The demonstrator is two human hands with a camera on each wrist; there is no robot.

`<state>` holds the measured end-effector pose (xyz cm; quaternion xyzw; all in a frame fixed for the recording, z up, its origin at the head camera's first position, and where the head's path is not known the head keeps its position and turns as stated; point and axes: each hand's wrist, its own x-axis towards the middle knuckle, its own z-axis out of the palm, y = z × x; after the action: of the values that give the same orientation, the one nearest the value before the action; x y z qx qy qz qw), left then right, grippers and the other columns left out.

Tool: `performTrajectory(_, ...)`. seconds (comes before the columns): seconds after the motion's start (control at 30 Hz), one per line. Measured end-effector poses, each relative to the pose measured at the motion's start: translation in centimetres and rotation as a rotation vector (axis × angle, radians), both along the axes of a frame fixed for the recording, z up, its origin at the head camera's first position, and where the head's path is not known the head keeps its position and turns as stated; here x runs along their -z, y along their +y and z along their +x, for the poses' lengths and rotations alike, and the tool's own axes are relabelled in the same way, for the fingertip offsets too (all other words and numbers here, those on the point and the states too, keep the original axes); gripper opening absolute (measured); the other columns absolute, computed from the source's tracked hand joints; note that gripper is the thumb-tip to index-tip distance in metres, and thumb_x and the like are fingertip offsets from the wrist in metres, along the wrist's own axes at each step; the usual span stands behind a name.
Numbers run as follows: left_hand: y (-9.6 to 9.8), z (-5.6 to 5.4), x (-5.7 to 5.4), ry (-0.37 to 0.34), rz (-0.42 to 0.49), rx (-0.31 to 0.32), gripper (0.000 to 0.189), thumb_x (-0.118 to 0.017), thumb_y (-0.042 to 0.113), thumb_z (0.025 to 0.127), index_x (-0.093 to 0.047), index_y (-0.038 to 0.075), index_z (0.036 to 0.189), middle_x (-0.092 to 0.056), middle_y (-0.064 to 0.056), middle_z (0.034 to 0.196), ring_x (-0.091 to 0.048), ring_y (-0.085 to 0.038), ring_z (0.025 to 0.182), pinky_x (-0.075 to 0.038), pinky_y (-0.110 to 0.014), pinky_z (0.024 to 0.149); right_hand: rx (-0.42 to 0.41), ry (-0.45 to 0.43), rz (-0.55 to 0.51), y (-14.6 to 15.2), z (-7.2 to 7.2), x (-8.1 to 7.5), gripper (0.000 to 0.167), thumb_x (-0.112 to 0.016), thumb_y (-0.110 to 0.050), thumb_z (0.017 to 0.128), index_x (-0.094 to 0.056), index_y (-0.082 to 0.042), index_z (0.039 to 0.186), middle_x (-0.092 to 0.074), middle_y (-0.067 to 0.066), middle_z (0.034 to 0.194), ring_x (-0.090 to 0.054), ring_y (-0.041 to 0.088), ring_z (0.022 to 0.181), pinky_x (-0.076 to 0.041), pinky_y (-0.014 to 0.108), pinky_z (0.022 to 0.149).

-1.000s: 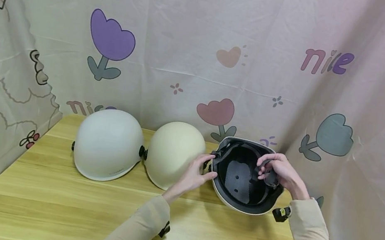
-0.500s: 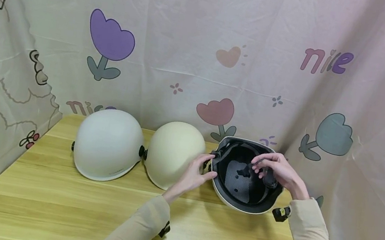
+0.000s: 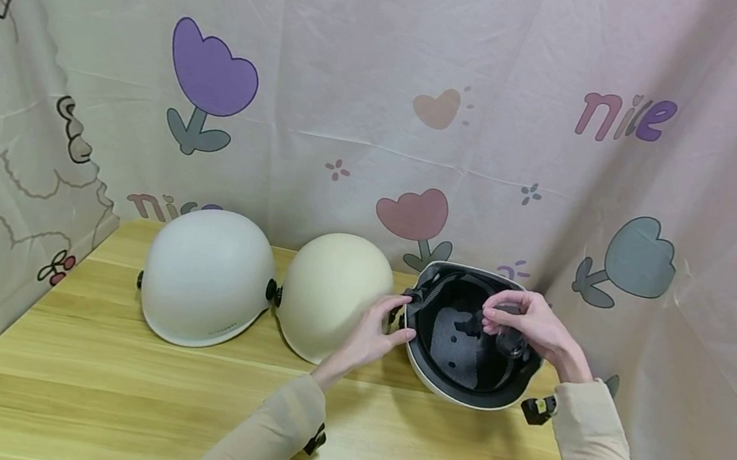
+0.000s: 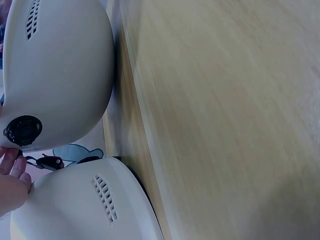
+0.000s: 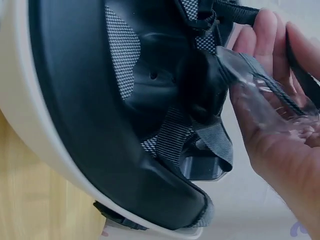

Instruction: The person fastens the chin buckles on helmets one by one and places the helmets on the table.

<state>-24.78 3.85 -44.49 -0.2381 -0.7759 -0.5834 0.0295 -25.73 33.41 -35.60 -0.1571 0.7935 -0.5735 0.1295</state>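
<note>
An upturned helmet [image 3: 452, 389] with a pale shell and black padded lining lies at the right of the table. My left hand [image 3: 366, 338] holds its left rim, thumb and index finger spread; the left wrist view shows the fingertips beside a black round knob [image 4: 23, 131]. Over the opening, my right hand [image 3: 534, 325] pinches a dark chin strap [image 5: 300, 75] between thumb and fingers. Clear plastic film [image 5: 260, 102] hangs around the strap by the palm. A black chin pad [image 5: 202, 82] sits close to these fingers. Part of the strap is hidden behind the hand.
A cream helmet [image 3: 330, 288] stands dome up just left of my left hand. Farther left is a white helmet [image 3: 209, 277], also dome up, close beside it. The wooden table [image 3: 117, 399] ends at a printed curtain [image 3: 334, 80] behind and at the sides.
My right hand has shifted slightly left, and its fingers have drawn closer together. A dark strap piece now shows over the helmet's inner pad. The left hand stays put.
</note>
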Motion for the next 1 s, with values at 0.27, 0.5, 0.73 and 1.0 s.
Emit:
performTrajectory(0.27,-0.08,-0.03,0.11,0.024,-0.006,0.006,0.055,-0.073,0.009,0.090,-0.054,0.000,0.141,-0.052,-0.022,0.147,-0.046,-0.038,0.140,-0.035,-0.055,0.119,-0.049,0.008,0.083,0.15,0.13,-0.32,0.046,-0.057,-0.007,0.102,-0.046,0.019,0.137,-0.079,0.012,0.101,-0.077,0.015,0.092,-0.058,0.019,0.087)
performTrajectory(0.5,-0.17,0.16,-0.05,0.036,-0.046,0.020,0.056,-0.073,0.012,0.092,-0.053,0.002,0.143,-0.051,-0.020,0.148,-0.046,-0.037,0.141,-0.036,-0.054,0.119,-0.089,0.001,0.075,0.10,0.27,-0.21,0.043,-0.043,0.002,0.104,-0.037,0.021,0.142,-0.075,0.021,0.109,-0.076,0.016,0.096,-0.061,0.026,0.088)
performTrajectory(0.73,-0.15,0.34,-0.09,0.048,-0.059,0.032,0.055,-0.074,0.014,0.091,-0.055,0.003,0.142,-0.052,-0.019,0.146,-0.048,-0.036,0.139,-0.038,-0.054,0.118,-0.092,-0.032,0.067,0.23,0.19,0.22,0.056,-0.032,0.017,0.093,-0.031,0.016,0.149,-0.036,0.043,0.148,-0.073,0.016,0.106,-0.060,0.035,0.092)
performTrajectory(1.0,-0.06,0.25,-0.03,0.029,-0.059,0.034,0.056,-0.074,0.016,0.090,-0.055,0.004,0.142,-0.051,-0.018,0.147,-0.046,-0.035,0.140,-0.037,-0.055,0.118,-0.030,-0.019,0.088,0.48,0.12,0.61,0.066,-0.032,0.019,0.081,-0.040,0.010,0.146,-0.063,0.015,0.102,-0.065,0.013,0.088,-0.059,0.025,0.088)
